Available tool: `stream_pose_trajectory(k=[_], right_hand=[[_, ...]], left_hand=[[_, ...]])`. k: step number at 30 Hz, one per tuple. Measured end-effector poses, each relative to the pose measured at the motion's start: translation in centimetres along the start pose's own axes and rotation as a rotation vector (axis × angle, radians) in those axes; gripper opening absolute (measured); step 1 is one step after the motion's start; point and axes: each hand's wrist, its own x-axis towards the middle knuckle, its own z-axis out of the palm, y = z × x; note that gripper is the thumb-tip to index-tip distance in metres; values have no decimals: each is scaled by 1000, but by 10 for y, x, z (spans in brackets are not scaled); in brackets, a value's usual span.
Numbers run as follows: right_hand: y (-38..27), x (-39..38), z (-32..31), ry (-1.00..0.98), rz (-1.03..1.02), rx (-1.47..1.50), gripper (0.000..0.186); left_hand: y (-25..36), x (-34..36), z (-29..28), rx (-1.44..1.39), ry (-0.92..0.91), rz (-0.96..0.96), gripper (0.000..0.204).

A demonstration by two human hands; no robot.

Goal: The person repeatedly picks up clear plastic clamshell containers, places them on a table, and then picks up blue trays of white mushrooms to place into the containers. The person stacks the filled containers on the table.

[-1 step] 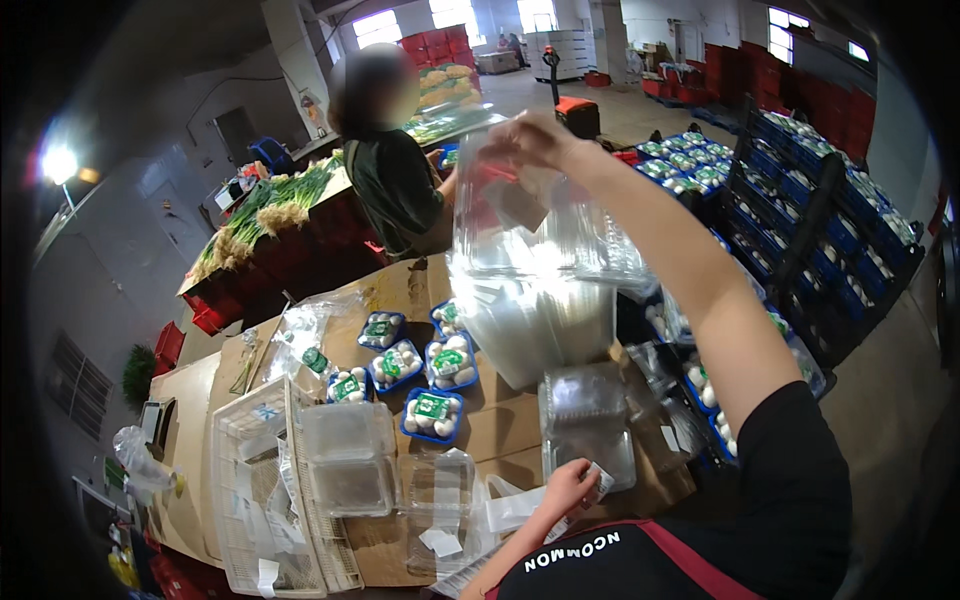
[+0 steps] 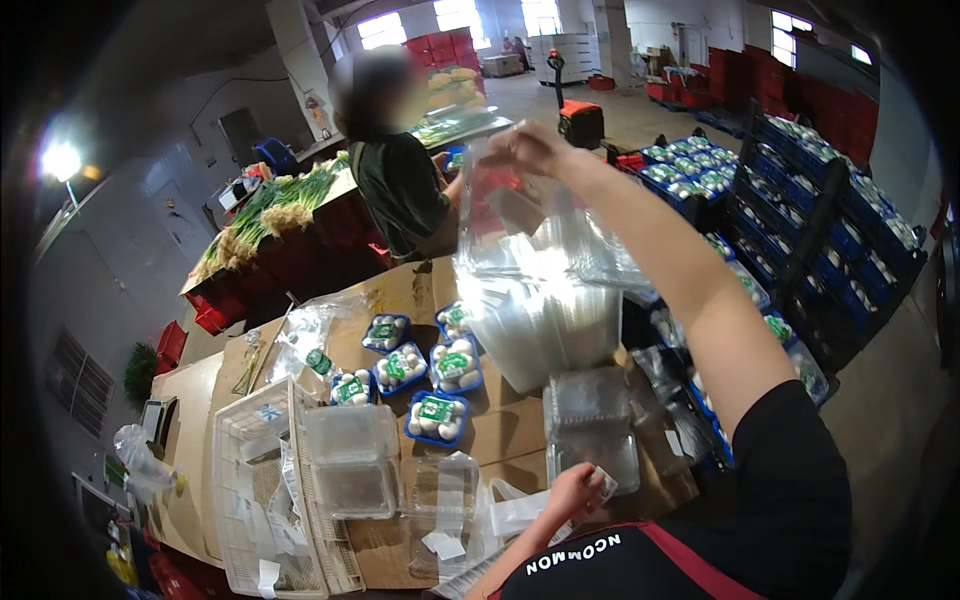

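Note:
My right hand (image 2: 525,152) reaches far forward over the table. Its fingers are closed on the upper edge of a clear plastic clamshell container (image 2: 490,215), at the top of a tall nested stack of such containers (image 2: 555,325). A pale square label shows through the plastic below the hand. Close to my body, my left hand (image 2: 577,490) is closed on a small white printed label (image 2: 604,486). Just beyond it lies an opened clear clamshell (image 2: 592,425). Left of that hand are a white plastic bag (image 2: 515,517) and another clear container (image 2: 436,500) with white labels on it.
Several blue trays of white mushrooms (image 2: 437,418) lie mid-table, near clear containers (image 2: 350,462) and a white plastic basket (image 2: 240,490). A co-worker (image 2: 400,195) stands across the table. Stacked mushroom crates (image 2: 790,215) rise at right; spring onions (image 2: 285,215) lie at back left.
The whole view has shifted slightly. Both hands keep nearly the same places and the same holds.

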Motion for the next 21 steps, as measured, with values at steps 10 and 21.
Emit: stream_pose_trajectory(k=[10,21], right_hand=[[-42,-15,15,-392,259,-258,49],[-80,-224,-24,92,159,-433,85]], left_hand=[[-32,11,13,-28,-19,29,29],[-18,7,6,-1,53,168,17]])
